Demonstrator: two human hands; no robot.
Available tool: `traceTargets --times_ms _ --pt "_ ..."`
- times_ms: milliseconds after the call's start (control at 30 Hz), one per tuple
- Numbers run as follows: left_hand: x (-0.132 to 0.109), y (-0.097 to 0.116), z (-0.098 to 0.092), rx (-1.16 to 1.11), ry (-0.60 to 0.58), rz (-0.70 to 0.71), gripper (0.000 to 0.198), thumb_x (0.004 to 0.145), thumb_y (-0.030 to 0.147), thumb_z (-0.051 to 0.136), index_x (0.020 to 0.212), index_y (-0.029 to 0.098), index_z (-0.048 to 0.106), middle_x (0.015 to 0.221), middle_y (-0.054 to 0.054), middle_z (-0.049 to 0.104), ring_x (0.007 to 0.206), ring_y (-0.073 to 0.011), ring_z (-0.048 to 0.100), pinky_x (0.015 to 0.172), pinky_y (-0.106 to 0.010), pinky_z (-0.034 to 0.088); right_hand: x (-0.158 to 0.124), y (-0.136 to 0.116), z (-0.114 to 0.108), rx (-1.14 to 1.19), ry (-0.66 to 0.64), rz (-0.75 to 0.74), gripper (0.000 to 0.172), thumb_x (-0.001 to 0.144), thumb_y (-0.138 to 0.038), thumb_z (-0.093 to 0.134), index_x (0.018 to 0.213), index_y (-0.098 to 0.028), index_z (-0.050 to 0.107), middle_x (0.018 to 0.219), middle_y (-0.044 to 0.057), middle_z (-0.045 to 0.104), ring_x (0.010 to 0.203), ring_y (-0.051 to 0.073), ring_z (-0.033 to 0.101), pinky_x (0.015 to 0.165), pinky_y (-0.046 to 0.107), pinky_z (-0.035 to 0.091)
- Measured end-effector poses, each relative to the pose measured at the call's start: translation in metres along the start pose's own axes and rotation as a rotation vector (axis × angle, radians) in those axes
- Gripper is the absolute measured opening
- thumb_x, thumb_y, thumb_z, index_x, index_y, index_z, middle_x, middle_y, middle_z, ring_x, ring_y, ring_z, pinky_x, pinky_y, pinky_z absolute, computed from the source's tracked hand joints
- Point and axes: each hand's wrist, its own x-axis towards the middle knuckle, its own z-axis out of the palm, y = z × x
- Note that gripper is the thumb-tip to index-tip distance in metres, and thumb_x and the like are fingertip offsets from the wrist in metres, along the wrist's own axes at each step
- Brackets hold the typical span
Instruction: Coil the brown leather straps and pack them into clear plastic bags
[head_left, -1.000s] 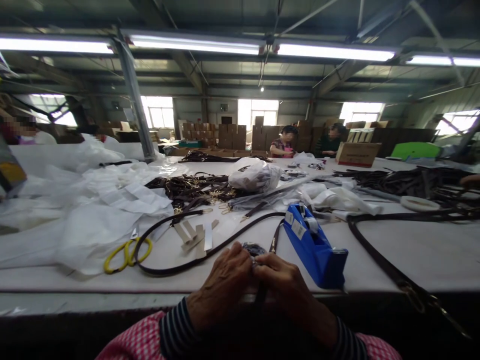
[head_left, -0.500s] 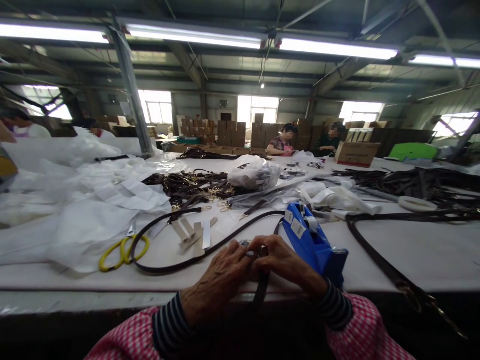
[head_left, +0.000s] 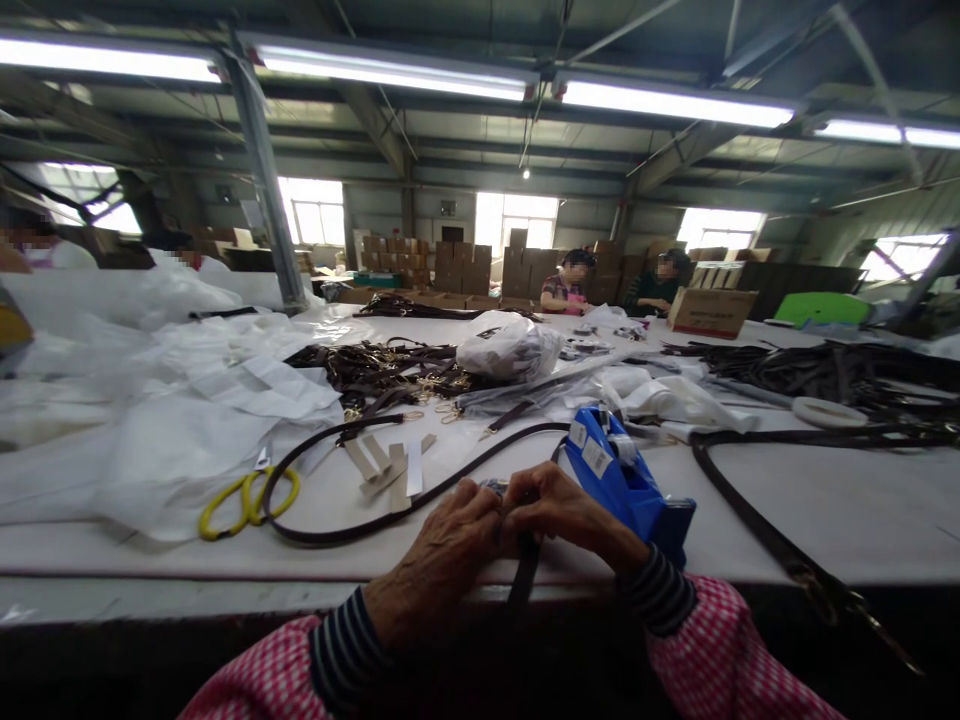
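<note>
Wide white table [head_left: 825, 500], cluttered. A dark strap [head_left: 525, 580] loops over it, its end at the near edge. The blue tape dispenser [head_left: 626, 485] is just right of the hands. The left hand [head_left: 442, 550] and right hand [head_left: 559, 510] are together, both pinching the dark strap. The yellow scissors [head_left: 247, 500] lie near left.

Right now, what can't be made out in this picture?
Head view only:
Small part at the strap end: covered by the left hand and right hand.
Strap's lower length: drops below the table edge.
Tape dispenser labels: too small.
What the far people handle: too small.
</note>
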Motion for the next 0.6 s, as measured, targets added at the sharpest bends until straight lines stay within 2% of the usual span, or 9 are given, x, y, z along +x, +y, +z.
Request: traceTargets --times_ms 100,200,300,400,500,600 --pt "0.001 0.001 -0.005 -0.004 -0.005 0.018 0.015 0.103 0.021 0.057 0.108 0.022 0.071 0.104 -0.006 0.064 0.099 -0.0254 0.05 0.09 -0.038 0.047 -0.001 -0.002 -0.001 0.003 -0.021 -0.005 0.003 0.068 -0.016 0.076 0.071 -0.015 0.076 0.06 -0.001 0.069 0.048 0.009 0.053 0.046 0.018 0.041" --pt "0.002 0.0 -0.003 0.069 -0.035 0.016 0.011 0.1 0.02 0.061 0.106 0.02 0.07 0.107 -0.007 0.064 0.1 -0.0266 0.051 0.091 -0.04 0.047 -0.002 0.0 0.002 -0.01 0.029 -0.046 0.002 0.069 -0.016 0.075 0.07 -0.016 0.076 0.06 -0.001 0.068 0.049 0.011 0.054 0.047 0.02 0.041" --pt "0.003 -0.003 0.005 0.181 -0.043 -0.007 0.013 0.102 0.017 0.056 0.106 0.018 0.068 0.105 -0.008 0.065 0.1 -0.0272 0.053 0.09 -0.041 0.047 -0.01 0.01 0.011 -0.033 0.175 -0.12 0.006 0.071 -0.016 0.073 0.075 -0.017 0.077 0.066 0.0 0.068 0.057 0.014 0.057 0.054 0.024 0.044" --pt "0.002 -0.007 0.011 0.182 0.02 -0.027 0.008 0.1 0.02 0.059 0.102 0.016 0.066 0.104 -0.009 0.066 0.101 -0.028 0.054 0.088 -0.041 0.048 -0.026 0.023 0.022 -0.07 0.352 -0.209 0.002 0.073 -0.017 0.072 0.073 -0.019 0.073 0.073 0.001 0.067 0.07 0.017 0.061 0.067 0.028 0.048" --pt "0.002 -0.01 0.009 -0.024 0.092 -0.048 0.001 0.094 0.019 0.065 0.093 0.019 0.065 0.103 -0.008 0.067 0.102 -0.0276 0.055 0.092 -0.041 0.046 -0.043 0.03 0.034 -0.052 0.44 -0.316 0.01 0.08 -0.022 0.073 0.072 -0.02 0.067 0.08 0.003 0.069 0.077 0.02 0.066 0.073 0.03 0.051" --pt "0.003 -0.013 0.0 -0.453 0.226 -0.168 0.005 0.084 0.018 0.07 0.087 0.021 0.068 0.111 -0.007 0.07 0.108 -0.0279 0.054 0.099 -0.041 0.042 -0.053 0.027 0.043 0.078 0.455 -0.308 0.019 0.091 -0.034 0.071 0.081 -0.021 0.063 0.083 0.002 0.071 0.07 0.018 0.07 0.065 0.028 0.053"
